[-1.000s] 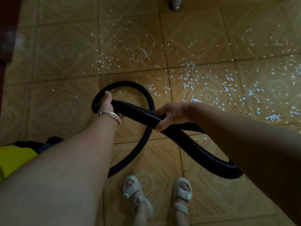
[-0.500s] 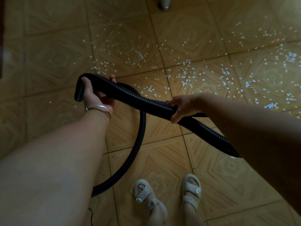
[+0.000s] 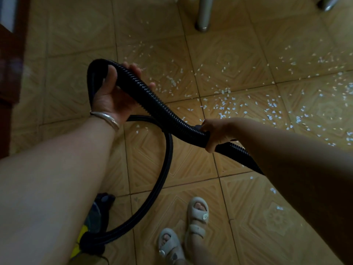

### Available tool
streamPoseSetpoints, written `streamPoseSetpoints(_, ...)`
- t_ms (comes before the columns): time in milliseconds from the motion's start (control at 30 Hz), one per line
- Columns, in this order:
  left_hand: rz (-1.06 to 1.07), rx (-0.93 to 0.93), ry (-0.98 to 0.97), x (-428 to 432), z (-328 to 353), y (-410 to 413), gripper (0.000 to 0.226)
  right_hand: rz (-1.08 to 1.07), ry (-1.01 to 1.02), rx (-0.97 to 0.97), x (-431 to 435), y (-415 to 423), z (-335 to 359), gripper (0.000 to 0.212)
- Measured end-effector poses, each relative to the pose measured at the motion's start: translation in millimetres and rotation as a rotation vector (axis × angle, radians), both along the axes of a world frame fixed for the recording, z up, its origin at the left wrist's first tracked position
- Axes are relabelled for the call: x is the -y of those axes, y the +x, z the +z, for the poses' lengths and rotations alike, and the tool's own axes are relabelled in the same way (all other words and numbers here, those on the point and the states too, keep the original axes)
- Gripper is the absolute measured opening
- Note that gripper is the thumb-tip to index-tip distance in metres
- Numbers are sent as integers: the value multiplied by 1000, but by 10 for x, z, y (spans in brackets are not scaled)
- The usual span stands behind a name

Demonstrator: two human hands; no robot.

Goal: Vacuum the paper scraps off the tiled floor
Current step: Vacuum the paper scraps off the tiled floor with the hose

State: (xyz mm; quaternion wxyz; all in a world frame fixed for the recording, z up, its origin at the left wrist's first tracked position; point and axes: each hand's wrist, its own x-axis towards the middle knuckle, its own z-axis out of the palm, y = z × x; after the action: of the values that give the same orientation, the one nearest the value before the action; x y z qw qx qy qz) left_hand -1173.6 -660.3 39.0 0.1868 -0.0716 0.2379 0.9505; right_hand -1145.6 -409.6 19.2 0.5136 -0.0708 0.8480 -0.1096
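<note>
You hold the black ribbed hose point(image 3: 152, 96) with both hands, and the danger I see is in the hose itself. Your left hand point(image 3: 112, 94) is turned palm up under a sharp bend, with the thumb over the top of the bend and the fingers curled round from behind. If you pull there, the bend may fold flat, and I think the suction would then become weak. Your right hand point(image 3: 215, 133) is clamped round the hose lower down, all fingers wrapped. Beyond it the hose goes under your forearm, so I cannot tell where its mouth is. The rest of the hose makes a wide loop on the tiled floor point(image 3: 191, 165), close to your sandals point(image 3: 197, 213), and runs back to the yellow vacuum body point(image 3: 91, 226) near your left arm. A step forward could catch the loop, and a hard pull could drag or tip the body. A swinging hose may also blow the pieces further away. The paper scraps point(image 3: 225, 109) are small, white and irregular, and they look very light. They lie scattered on the tiles in front of you and to your right, thickest just beyond your right hand, with a few near the metal leg point(image 3: 203, 14) and some beside your feet.
</note>
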Motion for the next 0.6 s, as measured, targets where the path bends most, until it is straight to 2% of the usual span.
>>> streamPoseSetpoints(67, 89, 56, -20, 53, 4, -105, 48, -46, -23, 14, 41, -66, -24, 72)
streamPoseSetpoints(200, 257, 136, -175, 305, -71, -287, 74, -158, -80, 1, 167, -171, -118, 74)
streamPoseSetpoints(233, 278, 149, -233, 369, -84, -314, 72, -189, -99, -7, 208, -202, -138, 72)
streamPoseSetpoints(333, 375, 171, -416, 566, -93, -448, 39, -216, -128, -42, 417, -317, -148, 64)
streamPoseSetpoints(500, 497, 141, -560, 975, -5, -826, 34, -222, -140, -105, 994, -566, -81, 69)
streamPoseSetpoints(600, 511, 129, -566, 1324, 105, -977, 28, -221, -147, -104, 1434, -718, -68, 64)
